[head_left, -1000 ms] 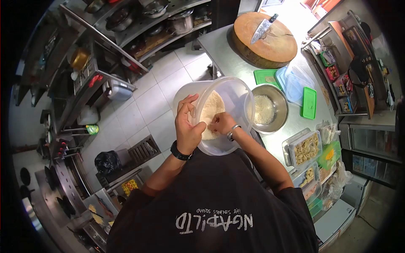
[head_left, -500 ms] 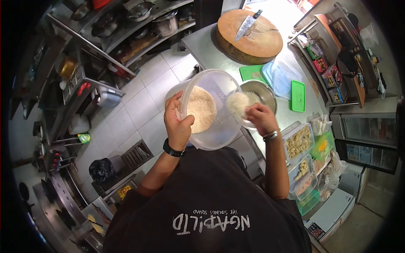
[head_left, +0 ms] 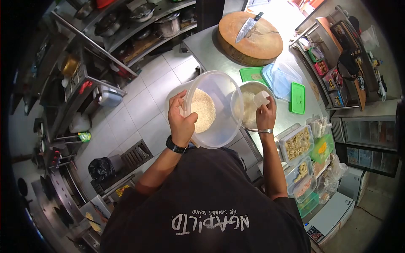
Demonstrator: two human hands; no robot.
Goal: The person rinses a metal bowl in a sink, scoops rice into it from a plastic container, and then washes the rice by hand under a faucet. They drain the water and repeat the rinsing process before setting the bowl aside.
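My left hand (head_left: 182, 122) grips the rim of a large translucent tub (head_left: 224, 126), which is tilted with its mouth toward me. Pale grain that looks like rice (head_left: 203, 110) lies inside the tub. In my right hand (head_left: 265, 114) is a small whitish cup (head_left: 261, 98), held over a metal bowl (head_left: 270, 90). More pale grain (head_left: 249, 110) shows in that bowl, partly behind the tub's clear rim. The bowl stands on the steel table (head_left: 202, 48), beside the tub.
A knife (head_left: 245, 31) lies on a round wooden board (head_left: 265, 40) at the back. Green lids (head_left: 298, 97) and clear blue lids (head_left: 283, 82) lie right of the bowl. Containers of food (head_left: 297, 143) line the table's right side. A black bag (head_left: 101, 168) is at the lower left.
My right hand has moved from the tub's edge to over the bowl, turning the cup. The heap of grain at the cup is gone from it. The tub has barely moved.
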